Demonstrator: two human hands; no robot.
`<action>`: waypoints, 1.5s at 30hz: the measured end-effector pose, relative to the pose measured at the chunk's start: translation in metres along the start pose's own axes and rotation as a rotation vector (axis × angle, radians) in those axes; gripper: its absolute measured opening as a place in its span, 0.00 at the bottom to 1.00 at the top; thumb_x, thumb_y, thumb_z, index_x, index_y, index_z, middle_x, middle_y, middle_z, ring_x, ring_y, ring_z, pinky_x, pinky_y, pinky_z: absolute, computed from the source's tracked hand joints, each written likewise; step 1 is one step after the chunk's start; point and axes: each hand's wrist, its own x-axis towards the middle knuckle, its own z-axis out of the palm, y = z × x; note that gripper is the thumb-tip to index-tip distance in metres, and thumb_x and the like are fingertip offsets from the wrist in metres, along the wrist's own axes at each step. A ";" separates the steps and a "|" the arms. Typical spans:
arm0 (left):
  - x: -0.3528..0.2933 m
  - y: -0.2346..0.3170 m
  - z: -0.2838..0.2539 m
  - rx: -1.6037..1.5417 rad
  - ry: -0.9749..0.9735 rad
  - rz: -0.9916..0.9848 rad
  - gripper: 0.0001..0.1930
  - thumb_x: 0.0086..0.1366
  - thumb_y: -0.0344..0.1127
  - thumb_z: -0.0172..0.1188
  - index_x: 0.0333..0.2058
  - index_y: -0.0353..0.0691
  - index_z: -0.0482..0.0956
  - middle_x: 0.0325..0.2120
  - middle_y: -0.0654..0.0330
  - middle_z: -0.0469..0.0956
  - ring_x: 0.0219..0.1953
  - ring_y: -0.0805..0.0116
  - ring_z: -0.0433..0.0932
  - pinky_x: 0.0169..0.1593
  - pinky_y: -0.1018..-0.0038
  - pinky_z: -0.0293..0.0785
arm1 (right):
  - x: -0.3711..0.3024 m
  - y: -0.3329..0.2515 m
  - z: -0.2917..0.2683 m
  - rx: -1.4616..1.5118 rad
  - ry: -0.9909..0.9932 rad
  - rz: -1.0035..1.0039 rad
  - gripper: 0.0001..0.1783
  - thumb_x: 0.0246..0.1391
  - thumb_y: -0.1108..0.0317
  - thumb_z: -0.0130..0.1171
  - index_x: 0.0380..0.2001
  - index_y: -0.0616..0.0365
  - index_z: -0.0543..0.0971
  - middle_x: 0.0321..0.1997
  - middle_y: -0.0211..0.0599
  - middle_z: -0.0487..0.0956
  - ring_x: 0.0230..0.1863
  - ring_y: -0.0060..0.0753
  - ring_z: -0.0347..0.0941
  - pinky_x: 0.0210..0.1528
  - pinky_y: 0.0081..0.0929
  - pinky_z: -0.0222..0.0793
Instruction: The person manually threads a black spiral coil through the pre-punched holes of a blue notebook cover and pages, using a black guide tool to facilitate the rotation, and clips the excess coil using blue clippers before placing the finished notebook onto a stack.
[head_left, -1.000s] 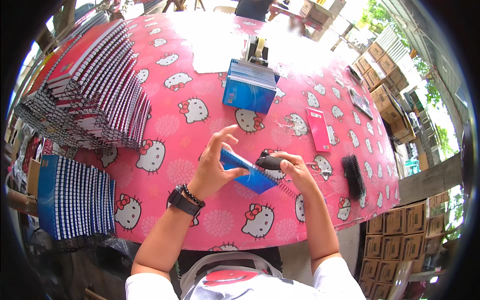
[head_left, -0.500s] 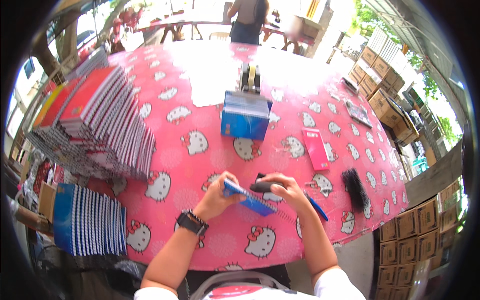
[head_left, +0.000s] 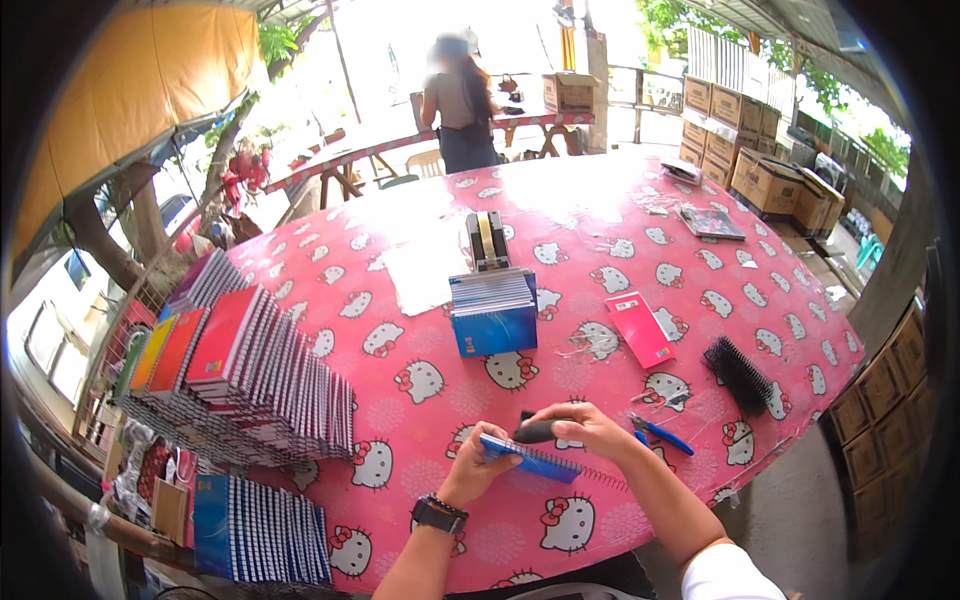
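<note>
A small blue notebook (head_left: 545, 466) is tilted above the table, with a loose wire spiral (head_left: 606, 481) sticking out past the right end of its bound edge. My left hand (head_left: 476, 470) is closed around the notebook's left end. In the fingers of my right hand (head_left: 584, 430) is a black rounded tool (head_left: 537, 432), held close to the bound edge; its exact kind does not show. Blue-handled pliers (head_left: 664, 437) lie on the table just right of my right hand.
Tall stacks of spiral notebooks (head_left: 270, 380) and blue notebooks (head_left: 262, 530) stand left. Ahead are an upright blue notebook bundle (head_left: 495, 325) and a tape dispenser (head_left: 487, 240). A pink cover (head_left: 641, 330) and black coils (head_left: 740, 375) lie right. A person (head_left: 464, 110) stands beyond the table.
The view has tilted up, so the table sits lower in the picture. Both hands stay at the notebook, and the pliers now show more fully beside my right forearm.
</note>
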 end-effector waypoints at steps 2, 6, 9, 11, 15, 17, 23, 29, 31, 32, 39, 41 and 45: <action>-0.002 -0.004 -0.002 -0.083 0.004 -0.002 0.19 0.53 0.22 0.67 0.38 0.43 0.67 0.34 0.70 0.70 0.39 0.80 0.70 0.43 0.80 0.70 | -0.001 -0.006 0.013 -0.048 -0.063 -0.070 0.27 0.53 0.48 0.59 0.47 0.58 0.79 0.45 0.37 0.76 0.45 0.25 0.71 0.49 0.26 0.66; -0.001 0.003 -0.001 0.177 0.128 0.059 0.19 0.52 0.20 0.67 0.40 0.41 0.71 0.34 0.66 0.72 0.37 0.78 0.72 0.38 0.82 0.71 | 0.003 -0.005 0.015 -0.248 0.109 0.074 0.27 0.53 0.48 0.61 0.48 0.58 0.78 0.42 0.33 0.77 0.42 0.21 0.70 0.44 0.23 0.67; 0.001 0.007 -0.009 0.079 0.137 0.207 0.17 0.51 0.20 0.67 0.41 0.39 0.78 0.35 0.67 0.75 0.33 0.80 0.71 0.32 0.84 0.69 | 0.002 -0.005 0.012 0.045 0.024 0.050 0.28 0.53 0.47 0.60 0.48 0.59 0.77 0.40 0.32 0.78 0.42 0.21 0.71 0.44 0.22 0.67; 0.001 0.012 -0.024 0.064 0.158 0.136 0.17 0.51 0.20 0.66 0.41 0.39 0.81 0.35 0.68 0.76 0.32 0.82 0.71 0.30 0.86 0.67 | 0.005 -0.006 0.013 0.068 -0.029 0.024 0.28 0.54 0.47 0.60 0.48 0.59 0.77 0.39 0.31 0.78 0.42 0.20 0.71 0.44 0.21 0.67; 0.002 0.020 -0.025 0.201 0.187 0.102 0.19 0.51 0.19 0.65 0.43 0.40 0.82 0.34 0.69 0.77 0.30 0.84 0.70 0.29 0.87 0.66 | 0.012 -0.005 0.012 -0.137 0.044 0.065 0.27 0.55 0.47 0.58 0.47 0.60 0.78 0.38 0.30 0.78 0.42 0.20 0.71 0.44 0.21 0.66; -0.003 0.020 -0.027 0.318 0.177 0.132 0.19 0.52 0.18 0.65 0.44 0.39 0.82 0.34 0.68 0.77 0.30 0.84 0.71 0.30 0.86 0.67 | 0.009 -0.010 0.008 0.099 0.014 0.158 0.27 0.54 0.47 0.59 0.46 0.59 0.78 0.39 0.32 0.79 0.43 0.21 0.71 0.46 0.22 0.66; -0.003 0.023 -0.019 0.271 0.151 0.112 0.19 0.54 0.17 0.62 0.45 0.39 0.81 0.35 0.66 0.77 0.33 0.80 0.73 0.34 0.83 0.71 | 0.009 -0.009 0.016 -0.141 0.037 0.107 0.30 0.53 0.43 0.58 0.48 0.57 0.78 0.37 0.32 0.78 0.40 0.23 0.70 0.45 0.23 0.65; -0.004 0.024 -0.018 0.147 0.116 0.042 0.17 0.55 0.17 0.61 0.44 0.38 0.81 0.35 0.65 0.77 0.37 0.79 0.74 0.39 0.82 0.72 | 0.012 -0.022 0.010 -0.521 0.030 0.054 0.32 0.47 0.45 0.64 0.52 0.50 0.75 0.48 0.44 0.76 0.51 0.40 0.70 0.56 0.33 0.62; 0.000 0.022 -0.017 0.141 0.091 0.030 0.15 0.55 0.18 0.61 0.42 0.37 0.81 0.34 0.65 0.77 0.38 0.79 0.75 0.40 0.82 0.73 | 0.008 -0.015 -0.013 -0.946 0.312 -0.070 0.33 0.45 0.44 0.65 0.51 0.50 0.76 0.50 0.45 0.76 0.53 0.43 0.69 0.57 0.35 0.61; 0.000 0.020 -0.020 0.148 0.097 0.042 0.13 0.55 0.19 0.61 0.41 0.36 0.81 0.33 0.65 0.77 0.38 0.78 0.75 0.39 0.82 0.73 | 0.011 -0.017 -0.015 -1.147 0.443 -0.149 0.33 0.44 0.44 0.66 0.50 0.50 0.76 0.50 0.46 0.75 0.54 0.45 0.69 0.58 0.36 0.61; -0.003 0.033 -0.004 -0.009 0.159 0.049 0.08 0.58 0.19 0.59 0.37 0.31 0.77 0.31 0.59 0.80 0.31 0.78 0.77 0.36 0.82 0.75 | 0.018 -0.050 0.045 -0.876 0.129 -0.377 0.16 0.45 0.65 0.66 0.39 0.54 0.78 0.47 0.40 0.77 0.51 0.44 0.71 0.50 0.37 0.67; -0.005 0.042 0.002 0.000 0.206 0.041 0.08 0.58 0.18 0.59 0.37 0.31 0.78 0.31 0.59 0.81 0.32 0.77 0.78 0.37 0.81 0.76 | 0.022 -0.047 0.056 -0.888 0.135 -0.275 0.11 0.45 0.70 0.65 0.35 0.55 0.78 0.44 0.37 0.78 0.49 0.43 0.72 0.47 0.35 0.69; -0.008 0.044 -0.002 0.093 0.284 0.019 0.08 0.57 0.18 0.58 0.37 0.30 0.79 0.30 0.59 0.81 0.32 0.76 0.79 0.37 0.80 0.77 | 0.032 -0.032 0.052 -0.950 0.149 -0.481 0.11 0.44 0.70 0.65 0.33 0.56 0.77 0.34 0.37 0.79 0.40 0.43 0.75 0.43 0.36 0.71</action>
